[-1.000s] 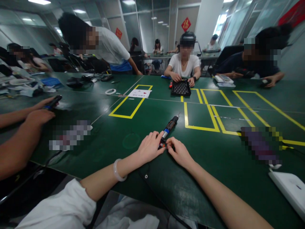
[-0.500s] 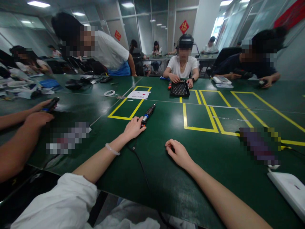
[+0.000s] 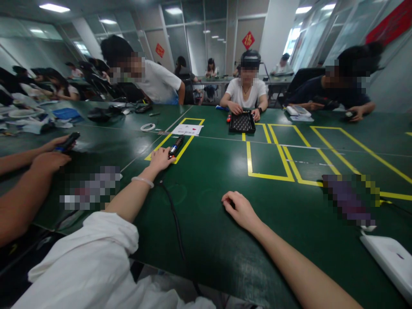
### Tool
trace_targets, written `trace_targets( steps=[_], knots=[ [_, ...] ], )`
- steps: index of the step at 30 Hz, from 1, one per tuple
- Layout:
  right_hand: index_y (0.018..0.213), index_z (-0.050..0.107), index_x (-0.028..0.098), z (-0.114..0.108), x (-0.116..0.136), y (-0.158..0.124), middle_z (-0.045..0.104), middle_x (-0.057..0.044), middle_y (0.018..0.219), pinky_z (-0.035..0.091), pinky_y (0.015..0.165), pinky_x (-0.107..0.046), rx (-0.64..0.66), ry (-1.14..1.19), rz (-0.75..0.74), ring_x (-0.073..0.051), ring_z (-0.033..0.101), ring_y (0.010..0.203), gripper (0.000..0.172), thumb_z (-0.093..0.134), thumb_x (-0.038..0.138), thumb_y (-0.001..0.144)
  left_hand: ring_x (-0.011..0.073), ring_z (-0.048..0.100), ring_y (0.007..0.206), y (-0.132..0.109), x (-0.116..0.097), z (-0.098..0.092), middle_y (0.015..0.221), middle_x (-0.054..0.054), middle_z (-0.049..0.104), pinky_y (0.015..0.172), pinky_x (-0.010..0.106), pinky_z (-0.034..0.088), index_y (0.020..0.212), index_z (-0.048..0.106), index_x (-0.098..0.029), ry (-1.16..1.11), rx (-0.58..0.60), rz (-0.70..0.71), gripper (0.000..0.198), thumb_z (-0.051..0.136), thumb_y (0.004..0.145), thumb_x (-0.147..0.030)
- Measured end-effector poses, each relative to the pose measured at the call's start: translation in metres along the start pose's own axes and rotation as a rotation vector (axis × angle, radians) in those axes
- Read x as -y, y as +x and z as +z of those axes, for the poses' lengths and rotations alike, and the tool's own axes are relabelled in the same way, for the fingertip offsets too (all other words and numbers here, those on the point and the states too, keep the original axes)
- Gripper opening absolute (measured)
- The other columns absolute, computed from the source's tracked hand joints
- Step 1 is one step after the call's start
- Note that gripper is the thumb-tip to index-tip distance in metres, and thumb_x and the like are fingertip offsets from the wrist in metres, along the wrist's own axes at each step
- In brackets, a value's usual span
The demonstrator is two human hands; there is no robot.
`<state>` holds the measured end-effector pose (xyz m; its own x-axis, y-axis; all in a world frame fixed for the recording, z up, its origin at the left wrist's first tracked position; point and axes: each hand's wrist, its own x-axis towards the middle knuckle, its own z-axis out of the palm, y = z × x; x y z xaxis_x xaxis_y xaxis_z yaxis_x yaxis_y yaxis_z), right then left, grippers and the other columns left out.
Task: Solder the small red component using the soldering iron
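Note:
My left hand point(image 3: 160, 159) reaches far forward over the green table point(image 3: 219, 240) and grips the rear end of a black electric screwdriver point(image 3: 177, 146) with a blue band. The tool lies across the near yellow tape line of a marked rectangle point(image 3: 189, 136), tip pointing away. Its black cord point(image 3: 175, 223) trails back along the table toward me. My right hand point(image 3: 240, 208) rests on the table nearer to me, fingers curled under, nothing visible in it.
A white paper point(image 3: 187, 129) and a white cable coil point(image 3: 148, 127) lie beyond the tool. A black tray point(image 3: 242, 122) sits before the person opposite. Another person's arms point(image 3: 32, 171) hold a tool at left. A white box point(image 3: 389, 257) sits at right.
My left hand has slid the screwdriver away and to the left, from beside my right hand to the yellow rectangle. The right hand let go of it and stayed put.

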<state>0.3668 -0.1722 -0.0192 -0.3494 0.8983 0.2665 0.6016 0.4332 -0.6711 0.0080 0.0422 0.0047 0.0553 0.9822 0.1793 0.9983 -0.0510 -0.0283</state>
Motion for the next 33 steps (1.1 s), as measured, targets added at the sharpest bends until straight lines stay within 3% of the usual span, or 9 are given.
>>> trace_targets(
  steps=[3,8,10,13,16,21,26,30,33],
  knots=[
    [0.087,0.059,0.02,0.0,0.0,0.0,0.062,-0.001,0.078,0.04,0.073,-0.029,0.003,0.004,0.002,-0.017,0.054,0.077,0.01,0.053,0.011,0.086,0.0329,0.045,0.114,-0.01,-0.006,-0.001,0.119,0.016,0.053,0.11,0.053,0.016,0.119,0.055,-0.014,0.042,-0.154,0.025,0.046,0.057,0.083,-0.043],
    [0.087,0.059,0.02,0.001,-0.001,0.001,0.062,-0.001,0.078,0.04,0.073,-0.029,-0.002,-0.003,0.002,-0.018,0.054,0.077,0.011,0.053,0.011,0.086,0.03,0.05,0.106,-0.02,-0.025,-0.011,0.104,0.014,0.06,0.109,0.054,0.015,0.093,0.061,-0.014,0.035,-0.194,-0.01,0.023,0.049,0.089,-0.033],
    [0.086,0.059,0.02,0.001,-0.001,0.002,0.062,-0.002,0.078,0.04,0.073,-0.029,0.0,-0.003,0.0,-0.018,0.054,0.077,0.011,0.053,0.011,0.086,0.03,0.052,0.105,-0.024,-0.037,-0.021,0.1,0.014,0.062,0.108,0.055,0.017,0.091,0.061,-0.014,-0.021,-0.213,-0.016,0.022,0.047,0.09,-0.03],
    [0.089,0.058,0.02,0.001,0.0,0.001,0.062,-0.002,0.078,0.041,0.073,-0.03,0.005,0.01,0.01,-0.018,0.054,0.077,0.011,0.051,0.012,0.086,0.0275,0.057,0.099,-0.042,-0.066,-0.038,0.098,0.011,0.065,0.1,0.048,0.033,0.096,0.061,-0.016,-0.223,-0.191,0.066,0.022,0.047,0.09,-0.032],
    [0.095,0.057,0.021,0.001,0.001,0.0,0.062,-0.002,0.079,0.042,0.074,-0.03,-0.006,0.041,0.024,-0.018,0.056,0.078,0.013,0.05,0.014,0.087,0.0209,0.062,0.088,-0.078,-0.108,-0.055,0.094,0.007,0.067,0.082,0.033,0.045,0.102,0.058,-0.019,-0.571,-0.03,0.263,0.025,0.045,0.092,-0.038],
    [0.112,0.047,0.022,0.001,0.001,-0.001,0.06,0.001,0.08,0.044,0.073,-0.029,-0.036,0.21,0.056,-0.015,0.057,0.073,0.024,0.049,0.018,0.089,0.014,0.061,0.077,-0.141,-0.162,-0.065,0.083,0.003,0.064,0.072,0.024,0.045,0.109,0.06,-0.016,-0.995,0.369,0.5,0.033,0.042,0.095,-0.039],
    [0.113,0.047,0.022,-0.002,0.004,-0.001,0.06,0.001,0.081,0.044,0.069,-0.027,-0.039,0.298,0.012,-0.014,0.058,0.071,0.024,0.052,0.022,0.09,0.0119,0.056,0.068,-0.16,-0.169,-0.058,0.073,-0.001,0.058,0.066,0.022,0.042,0.134,0.047,-0.017,-1.122,0.603,0.547,0.046,0.048,0.093,-0.037],
    [0.096,0.055,0.021,-0.004,0.007,-0.001,0.06,0.0,0.082,0.045,0.069,-0.026,-0.003,0.289,-0.038,-0.014,0.057,0.075,0.008,0.055,0.022,0.088,0.0114,0.053,0.068,-0.159,-0.166,-0.054,0.074,-0.001,0.056,0.066,0.023,0.041,0.138,0.043,-0.017,-1.167,0.649,0.576,0.051,0.051,0.092,-0.039],
    [0.095,0.055,0.02,-0.003,0.008,-0.001,0.061,0.0,0.082,0.046,0.069,-0.026,0.01,0.305,-0.053,-0.014,0.058,0.074,0.01,0.059,0.019,0.085,0.0114,0.052,0.068,-0.16,-0.168,-0.054,0.074,-0.001,0.055,0.066,0.023,0.041,0.138,0.043,-0.018,-1.187,0.663,0.594,0.051,0.052,0.092,-0.04]
  ],
)
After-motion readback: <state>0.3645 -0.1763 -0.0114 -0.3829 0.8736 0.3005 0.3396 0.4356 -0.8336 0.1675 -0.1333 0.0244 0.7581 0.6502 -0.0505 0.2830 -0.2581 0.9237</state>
